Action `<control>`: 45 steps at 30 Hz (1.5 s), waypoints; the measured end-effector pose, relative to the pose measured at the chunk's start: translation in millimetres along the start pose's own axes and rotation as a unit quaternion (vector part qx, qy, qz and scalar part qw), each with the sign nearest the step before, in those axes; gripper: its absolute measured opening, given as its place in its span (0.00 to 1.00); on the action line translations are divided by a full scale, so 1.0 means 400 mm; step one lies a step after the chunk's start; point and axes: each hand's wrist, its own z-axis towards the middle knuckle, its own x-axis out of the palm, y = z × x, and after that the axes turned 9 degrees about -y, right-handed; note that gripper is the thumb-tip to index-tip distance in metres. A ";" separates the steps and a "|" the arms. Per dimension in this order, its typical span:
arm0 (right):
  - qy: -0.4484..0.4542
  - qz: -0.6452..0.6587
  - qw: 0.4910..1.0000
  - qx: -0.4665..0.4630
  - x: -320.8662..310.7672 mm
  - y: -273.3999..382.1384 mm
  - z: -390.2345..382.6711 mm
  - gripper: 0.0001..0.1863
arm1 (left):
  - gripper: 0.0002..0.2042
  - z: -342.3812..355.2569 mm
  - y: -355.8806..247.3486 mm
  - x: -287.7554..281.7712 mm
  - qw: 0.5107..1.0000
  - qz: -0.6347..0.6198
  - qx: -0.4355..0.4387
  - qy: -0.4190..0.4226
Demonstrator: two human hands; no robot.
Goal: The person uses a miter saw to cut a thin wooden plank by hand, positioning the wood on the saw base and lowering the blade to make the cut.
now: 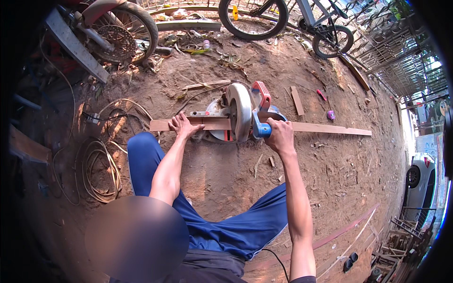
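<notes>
A miter saw with a pale round blade guard and red and blue parts sits on the dirt in front of my knees. My right hand is wrapped round its blue handle. Across the saw's base lies a long reddish wooden board, which reaches out to the right and the left. My left hand presses on the board's left part, fingers spread, beside the saw's fence. The guard hides the blade and the middle of the board.
Coiled cable lies on the left. A short wood piece, a pink-handled tool and a purple tape measure lie to the right. A motorcycle wheel and a bicycle stand at the far side.
</notes>
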 end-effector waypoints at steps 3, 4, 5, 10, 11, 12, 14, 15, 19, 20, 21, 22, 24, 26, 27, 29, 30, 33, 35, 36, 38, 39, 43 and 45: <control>0.017 -0.007 1.000 0.005 -0.019 0.012 0.005 0.13 | 0.69 -0.003 -0.005 -0.002 1.000 0.007 0.004 0.001; 0.000 0.001 1.000 -0.004 -0.010 0.009 0.001 0.13 | 0.69 -0.009 -0.003 -0.001 1.000 0.001 0.000 -0.004; -0.018 0.008 1.000 -0.016 -0.001 0.004 0.001 0.13 | 0.69 -0.008 -0.002 -0.001 1.000 -0.006 -0.004 -0.012; -0.001 -0.001 1.000 -0.012 0.017 -0.009 -0.007 0.15 | 0.70 -0.002 0.001 0.017 1.000 -0.001 0.000 -0.022; -0.007 0.002 1.000 -0.014 0.017 -0.007 -0.012 0.15 | 0.70 -0.001 0.004 0.021 0.999 0.007 0.001 -0.031; -0.014 0.004 1.000 -0.015 0.017 -0.004 -0.015 0.15 | 0.70 0.001 0.007 0.024 0.999 0.016 0.002 -0.041; -0.025 0.007 0.999 -0.020 0.027 -0.006 -0.021 0.15 | 0.70 0.005 0.007 0.027 0.999 0.017 0.001 -0.044; -0.036 0.008 0.999 -0.025 0.031 -0.008 -0.025 0.15 | 0.70 0.005 0.004 0.029 0.999 0.018 0.001 -0.047; -0.029 0.004 0.999 -0.015 0.030 -0.010 -0.032 0.15 | 0.71 0.001 -0.006 0.029 0.999 0.019 0.003 -0.029; -0.028 0.010 1.000 -0.010 0.031 -0.006 -0.034 0.15 | 0.71 0.004 0.000 0.029 0.999 0.019 0.002 -0.029; -0.026 0.016 1.000 -0.006 0.033 -0.001 -0.037 0.14 | 0.72 0.007 0.006 0.030 0.999 0.018 0.002 -0.028; -0.026 0.018 0.999 -0.006 0.036 0.007 -0.042 0.14 | 0.72 0.009 0.013 0.031 0.999 0.020 0.001 -0.029; -0.032 0.018 0.999 -0.007 0.042 0.011 -0.051 0.14 | 0.73 0.015 0.017 0.036 1.000 0.004 -0.001 -0.029; -0.039 0.018 0.999 -0.007 0.048 0.010 -0.057 0.14 | 0.73 0.024 0.019 0.037 1.000 -0.012 0.004 -0.017; -0.046 0.019 0.999 -0.007 0.049 0.006 -0.063 0.14 | 0.73 0.023 0.016 0.040 1.000 -0.028 0.010 -0.005; -0.045 0.022 0.999 -0.007 0.047 0.006 -0.065 0.14 | 0.73 0.021 0.019 0.055 0.999 -0.036 0.012 -0.016; -0.046 0.026 0.999 -0.007 0.046 0.012 -0.061 0.14 | 0.74 0.023 0.028 0.062 0.999 -0.024 0.019 -0.046; -0.048 0.026 0.998 -0.009 0.059 0.011 -0.068 0.15 | 0.74 0.024 0.031 0.071 0.997 -0.014 0.025 -0.071; -0.056 0.025 0.998 -0.008 0.066 0.014 -0.076 0.14 | 0.73 0.021 0.030 0.071 0.997 -0.016 0.023 -0.070; -0.065 0.024 0.998 -0.010 0.067 0.020 -0.078 0.12 | 0.73 0.021 0.033 0.069 0.996 -0.015 0.021 -0.080; -0.062 0.018 0.998 -0.008 0.079 0.019 -0.094 0.12 | 0.72 0.014 0.025 0.062 0.996 -0.016 0.019 -0.088; -0.058 0.010 0.998 -0.005 0.089 0.013 -0.104 0.13 | 0.72 0.009 0.013 0.057 0.997 -0.024 0.020 -0.076; -0.086 0.013 0.996 -0.009 0.114 0.022 -0.120 0.11 | 0.71 0.001 0.009 0.042 0.996 -0.025 0.017 -0.082; -0.084 0.016 0.996 -0.008 0.114 0.024 -0.120 0.11 | 0.67 -0.005 0.007 0.038 0.995 -0.027 0.016 -0.092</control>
